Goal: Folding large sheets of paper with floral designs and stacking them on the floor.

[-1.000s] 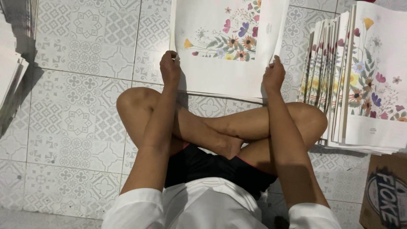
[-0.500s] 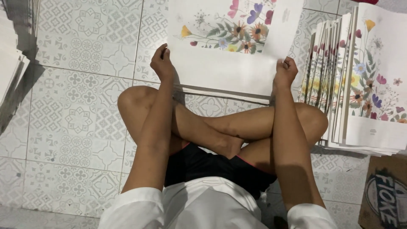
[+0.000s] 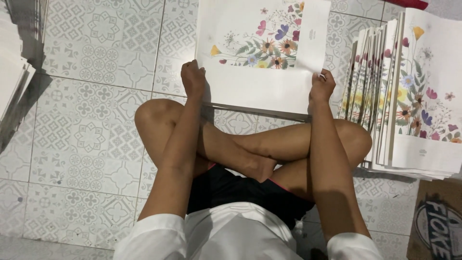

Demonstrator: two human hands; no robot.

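A large white sheet printed with coloured flowers (image 3: pixel 255 58) lies in front of my crossed legs on a low pile of similar sheets. My left hand (image 3: pixel 193 79) grips its near left edge. My right hand (image 3: pixel 322 86) pinches its near right corner, where a flap of the sheet is folded over. Both arms reach forward over my knees.
A thick stack of folded flower-printed sheets (image 3: pixel 409 96) stands at my right knee. A brown cardboard box (image 3: pixel 438 226) sits at the lower right. Another pile of white paper (image 3: pixel 14 77) lies at the far left. The floor is patterned grey tile (image 3: pixel 91 130).
Half a second ago the sheet was lifted and spread wide with my hands apart; now it lies lower on the pile, its right side folded over, my hands closer together.
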